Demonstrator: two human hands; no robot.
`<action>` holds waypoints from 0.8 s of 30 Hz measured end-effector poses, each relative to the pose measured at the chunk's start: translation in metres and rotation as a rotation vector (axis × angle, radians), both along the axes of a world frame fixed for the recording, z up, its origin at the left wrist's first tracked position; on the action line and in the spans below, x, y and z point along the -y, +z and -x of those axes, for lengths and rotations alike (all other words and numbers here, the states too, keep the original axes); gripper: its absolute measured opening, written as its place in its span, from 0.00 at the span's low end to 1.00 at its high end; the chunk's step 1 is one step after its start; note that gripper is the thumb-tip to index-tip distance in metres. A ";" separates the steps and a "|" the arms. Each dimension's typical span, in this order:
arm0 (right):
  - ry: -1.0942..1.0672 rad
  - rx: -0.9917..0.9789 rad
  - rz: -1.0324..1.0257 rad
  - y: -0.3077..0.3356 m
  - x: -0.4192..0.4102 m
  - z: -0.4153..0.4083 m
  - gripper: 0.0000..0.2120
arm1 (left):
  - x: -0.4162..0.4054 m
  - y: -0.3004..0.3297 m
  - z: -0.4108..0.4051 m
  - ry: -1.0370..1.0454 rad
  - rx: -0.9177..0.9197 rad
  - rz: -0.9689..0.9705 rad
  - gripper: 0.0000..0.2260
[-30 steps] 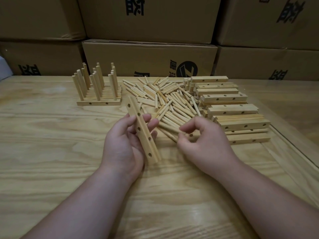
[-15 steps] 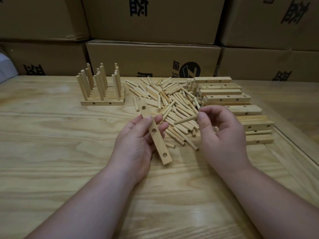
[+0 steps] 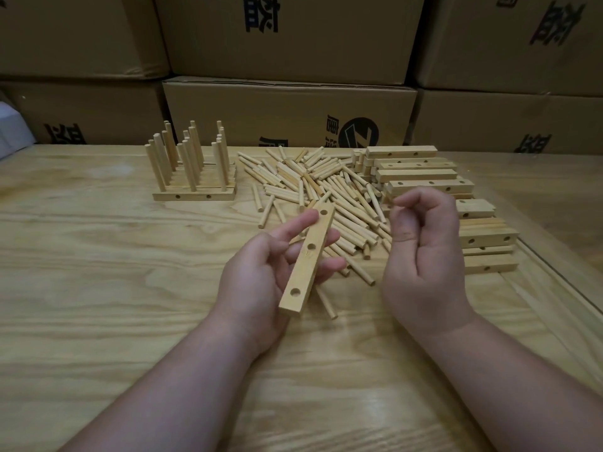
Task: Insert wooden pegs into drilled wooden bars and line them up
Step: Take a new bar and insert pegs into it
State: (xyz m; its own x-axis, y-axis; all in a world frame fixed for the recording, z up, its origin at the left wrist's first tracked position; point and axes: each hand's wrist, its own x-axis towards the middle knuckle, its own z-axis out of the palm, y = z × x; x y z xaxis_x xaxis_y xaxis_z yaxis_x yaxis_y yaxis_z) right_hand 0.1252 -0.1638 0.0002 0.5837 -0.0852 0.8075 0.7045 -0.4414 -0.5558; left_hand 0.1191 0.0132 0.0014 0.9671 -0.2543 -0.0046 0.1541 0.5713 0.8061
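My left hand [image 3: 261, 275] holds a drilled wooden bar [image 3: 310, 259] with three holes facing up, tilted, just above the table. The index finger lies along its left side and the other fingers reach under it. My right hand [image 3: 424, 256] hovers to the right of the bar with its fingers curled tight. The peg it pinched a moment ago is hidden inside the fingers. A heap of loose pegs [image 3: 319, 190] lies beyond both hands. A row of finished bars with upright pegs [image 3: 192, 168] stands at the back left.
A stack of empty drilled bars [image 3: 424, 177] sits at the right, behind my right hand. Cardboard boxes [image 3: 287, 115] wall off the back of the wooden table [image 3: 98, 288]. A raised table edge [image 3: 561, 288] runs along the right.
My right hand picked a peg from the heap, lifted it and curled round it. My left hand turned the bar so that its near end swung to the left.
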 end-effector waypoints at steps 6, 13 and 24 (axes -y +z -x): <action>0.016 -0.087 0.391 0.001 0.003 -0.001 0.17 | 0.002 -0.001 0.002 0.015 0.090 -0.094 0.18; 0.066 -0.264 0.696 0.009 0.011 -0.001 0.23 | 0.007 -0.004 0.005 0.074 0.108 -0.225 0.11; -0.082 -0.180 0.629 0.001 0.012 -0.003 0.19 | 0.008 -0.007 0.002 0.175 0.205 -0.252 0.14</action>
